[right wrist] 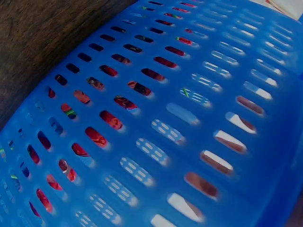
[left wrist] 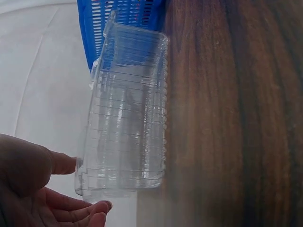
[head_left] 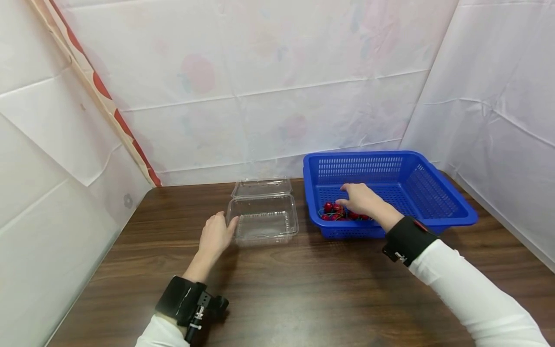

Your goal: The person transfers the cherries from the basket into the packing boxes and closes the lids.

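Observation:
A clear plastic clamshell box stands on the table with its lid folded back toward the wall. My left hand holds the box by its left rim. In the left wrist view the thumb lies at the rim, with the fingers curled lower at that end. My right hand is over the blue basket, thumb and forefinger spread, above several red cherries with green stems. In the right wrist view the slotted basket wall hides most of the hand; bits of cherries show through the slots.
The brown wooden table meets a back wall hung with white sheeting. More sheeting covers both sides. The basket stands at the right, close to the right-hand sheet, with the clear box to its left.

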